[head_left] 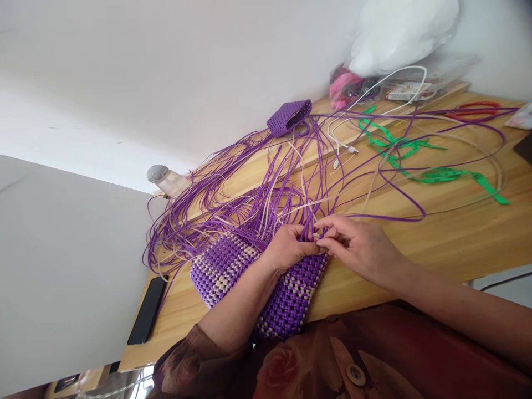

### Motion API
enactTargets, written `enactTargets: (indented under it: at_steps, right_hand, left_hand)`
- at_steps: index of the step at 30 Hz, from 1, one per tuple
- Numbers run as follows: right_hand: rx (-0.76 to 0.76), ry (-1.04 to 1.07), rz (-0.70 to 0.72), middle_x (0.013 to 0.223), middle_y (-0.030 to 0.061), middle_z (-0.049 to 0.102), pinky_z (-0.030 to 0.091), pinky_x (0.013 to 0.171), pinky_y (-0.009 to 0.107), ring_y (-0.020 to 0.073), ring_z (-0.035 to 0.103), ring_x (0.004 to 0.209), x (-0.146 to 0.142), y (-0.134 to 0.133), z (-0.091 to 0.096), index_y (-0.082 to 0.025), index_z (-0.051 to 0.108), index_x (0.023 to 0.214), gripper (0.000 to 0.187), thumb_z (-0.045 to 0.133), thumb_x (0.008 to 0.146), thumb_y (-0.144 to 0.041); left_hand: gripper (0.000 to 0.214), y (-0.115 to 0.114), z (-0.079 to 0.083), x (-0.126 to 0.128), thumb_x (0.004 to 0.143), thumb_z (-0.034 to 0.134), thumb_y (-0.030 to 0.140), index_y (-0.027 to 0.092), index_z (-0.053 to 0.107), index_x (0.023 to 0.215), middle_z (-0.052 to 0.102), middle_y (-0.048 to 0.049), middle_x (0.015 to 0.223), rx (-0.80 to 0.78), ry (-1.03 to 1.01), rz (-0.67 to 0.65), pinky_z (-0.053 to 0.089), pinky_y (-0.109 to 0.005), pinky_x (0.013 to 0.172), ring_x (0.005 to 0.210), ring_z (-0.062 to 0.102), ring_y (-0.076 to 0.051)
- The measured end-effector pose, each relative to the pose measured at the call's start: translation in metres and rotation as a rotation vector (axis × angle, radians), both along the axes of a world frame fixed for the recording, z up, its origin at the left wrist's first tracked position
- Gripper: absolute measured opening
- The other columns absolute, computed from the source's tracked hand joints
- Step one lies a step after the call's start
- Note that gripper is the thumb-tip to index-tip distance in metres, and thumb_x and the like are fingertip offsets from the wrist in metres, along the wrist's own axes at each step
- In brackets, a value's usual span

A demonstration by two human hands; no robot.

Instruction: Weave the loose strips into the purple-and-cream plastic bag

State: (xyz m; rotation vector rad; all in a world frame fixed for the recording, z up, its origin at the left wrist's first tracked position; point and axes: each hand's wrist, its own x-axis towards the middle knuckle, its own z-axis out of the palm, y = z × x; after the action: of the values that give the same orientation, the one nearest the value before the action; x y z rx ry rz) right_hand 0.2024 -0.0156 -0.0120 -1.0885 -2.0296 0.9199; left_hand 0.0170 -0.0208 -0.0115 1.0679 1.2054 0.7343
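Observation:
A half-woven purple and cream basket piece (233, 266) lies at the near edge of the wooden table (457, 233). My left hand (288, 246) rests on its upper edge, fingers curled around purple strands. My right hand (357, 246) meets it from the right, fingertips pinching a purple strand (316, 221) at the weave's rim. Long loose purple and cream plastic strips (216, 194) fan out from the piece across the table to the left and back.
A small finished purple woven pouch (288, 116) sits at the back. Green measuring tape (436, 174) and a white charging cable (344, 147) lie at the right back. Red scissors (477, 108), plastic bags (394, 39), a black phone (147, 310) at the left edge.

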Motion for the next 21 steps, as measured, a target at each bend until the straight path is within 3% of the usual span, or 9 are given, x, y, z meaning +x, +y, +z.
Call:
enactTargets:
  at_steps: [4,7,9,12,13,18,21]
  right_hand:
    - [0.252,-0.26,0.052,0.088,0.0091,0.068,0.048,0.075,0.036,0.0225,0.063,0.082,-0.006,-0.005,0.009,-0.019,0.066,0.088,0.02,0.049,0.096,-0.024]
    - [0.322,-0.253,0.017,0.09,0.0108,0.064,0.047,0.082,0.04,0.0246,0.06,0.088,-0.01,-0.011,0.024,-0.019,0.066,0.081,0.021,0.05,0.093,-0.025]
    - [0.166,-0.163,0.078,0.081,0.0075,0.062,0.047,0.079,0.038,0.0222,0.059,0.082,-0.009,-0.009,0.04,-0.019,0.063,0.072,0.024,0.054,0.091,-0.031]
    - [-0.269,-0.027,0.33,0.07,0.0032,0.062,0.047,0.064,0.032,0.0172,0.058,0.068,0.001,0.005,0.073,-0.019,0.061,0.067,0.039,0.051,0.092,-0.047]
    - [-0.323,0.022,0.372,0.074,0.0036,0.065,0.048,0.067,0.032,0.0176,0.06,0.071,0.005,0.013,0.087,-0.019,0.064,0.07,0.041,0.051,0.092,-0.051]
    - [-0.346,0.301,0.248,0.087,0.0029,0.071,0.052,0.077,0.033,0.0159,0.065,0.079,0.024,0.044,0.148,-0.021,0.068,0.079,0.035,0.047,0.098,-0.041]
    - [-0.313,0.496,0.234,0.109,0.0002,0.072,0.051,0.085,0.033,0.0172,0.067,0.096,0.02,0.051,0.15,-0.025,0.067,0.096,0.024,0.045,0.099,-0.036]
  left_hand:
    - [0.024,0.0,-0.001,0.001,0.056,0.084,0.025,0.011,0.067,0.065,0.058,0.0044,0.061,0.052,0.018,-0.013,0.037,-0.023,0.064,0.058,0.046,-0.007]
    - [0.023,0.0,-0.001,0.002,0.056,0.082,0.025,0.011,0.065,0.062,0.055,0.0043,0.058,0.092,0.078,0.016,0.036,-0.023,0.061,0.057,0.044,-0.007]
    - [0.023,0.0,0.001,0.002,0.056,0.083,0.026,0.011,0.065,0.061,0.055,0.0035,0.058,0.115,0.115,0.015,0.037,-0.024,0.061,0.058,0.045,-0.008]
    - [0.024,-0.001,0.005,0.002,0.056,0.084,0.027,0.011,0.067,0.063,0.06,0.0015,0.061,0.107,0.102,0.009,0.04,-0.025,0.064,0.06,0.049,-0.01]
    - [0.025,-0.002,0.007,0.002,0.056,0.085,0.028,0.011,0.068,0.064,0.061,0.0009,0.063,0.097,0.09,0.01,0.041,-0.026,0.064,0.06,0.05,-0.01]
    - [0.032,-0.003,0.011,0.003,0.051,0.089,0.031,0.012,0.067,0.064,0.063,0.0007,0.063,0.061,0.005,0.044,0.042,-0.026,0.065,0.06,0.052,-0.009]
    - [0.031,-0.001,0.007,0.003,0.05,0.089,0.03,0.013,0.067,0.063,0.063,0.0012,0.063,0.048,-0.016,0.07,0.042,-0.026,0.067,0.06,0.053,-0.009]
